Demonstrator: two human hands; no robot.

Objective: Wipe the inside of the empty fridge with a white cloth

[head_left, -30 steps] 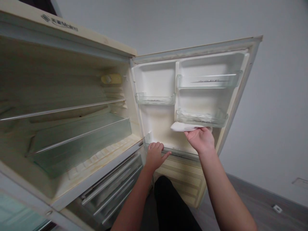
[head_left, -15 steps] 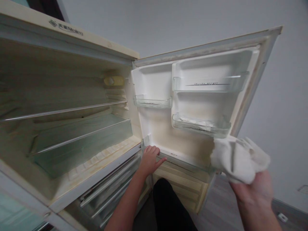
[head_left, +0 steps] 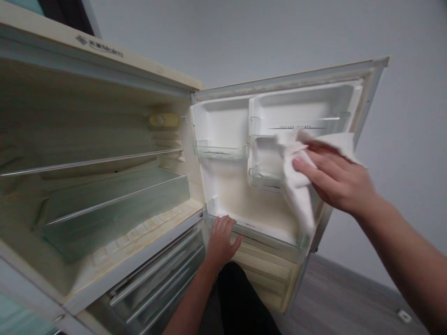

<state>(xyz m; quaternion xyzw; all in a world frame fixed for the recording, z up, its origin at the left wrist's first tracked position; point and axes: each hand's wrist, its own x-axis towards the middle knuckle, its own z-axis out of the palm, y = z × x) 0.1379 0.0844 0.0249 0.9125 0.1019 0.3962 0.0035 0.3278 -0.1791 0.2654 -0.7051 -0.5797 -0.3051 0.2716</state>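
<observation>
My right hand (head_left: 331,174) is closed round a crumpled white cloth (head_left: 300,186), whose folds hang down in front of the fridge door's right side. Behind the cloth, part of the lower right door pocket (head_left: 265,179) is hidden. My left hand (head_left: 223,237) rests with its fingers stretched over the rim of the clear bottom door bin (head_left: 267,239), thumb apart. Beige stains mark the inner panel of the open fridge door (head_left: 240,190).
To the left stands the open fridge compartment with a glass shelf (head_left: 94,163) and a clear crisper drawer (head_left: 122,209). Below are freezer drawers (head_left: 160,279) and a lower open door (head_left: 263,270). A small white object (head_left: 404,316) lies on the floor.
My right hand has risen and moved left with the cloth, turning back-up. The fridge door has swung slightly. My left hand stays on the bottom bin.
</observation>
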